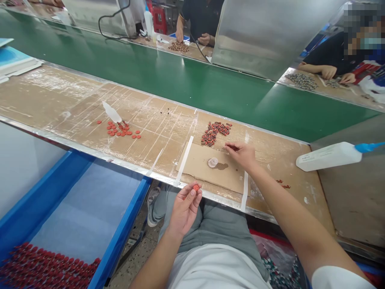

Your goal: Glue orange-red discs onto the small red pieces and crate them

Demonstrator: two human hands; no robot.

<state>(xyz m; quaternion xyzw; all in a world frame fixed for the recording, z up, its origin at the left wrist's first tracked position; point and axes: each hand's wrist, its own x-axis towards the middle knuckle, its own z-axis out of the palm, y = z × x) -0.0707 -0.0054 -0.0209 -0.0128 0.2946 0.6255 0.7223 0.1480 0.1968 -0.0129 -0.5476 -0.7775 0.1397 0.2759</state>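
Observation:
Between the fingers of my left hand, near the table's front edge, is a small round red disc with tiny dark marks on it. My right hand is pinched just right of a pile of small red-and-black pieces; a tiny dark piece seems to be at its fingertips, too small to name. Below and left of that hand, a small clear cup stands on a cardboard sheet. Farther left, several loose red discs lie around a white pointed strip.
A white bottle with a blue nozzle stands at the right by a metal panel. Beyond the table runs a green conveyor belt. A blue tray at lower left holds rows of red pieces. Two people sit across the belt.

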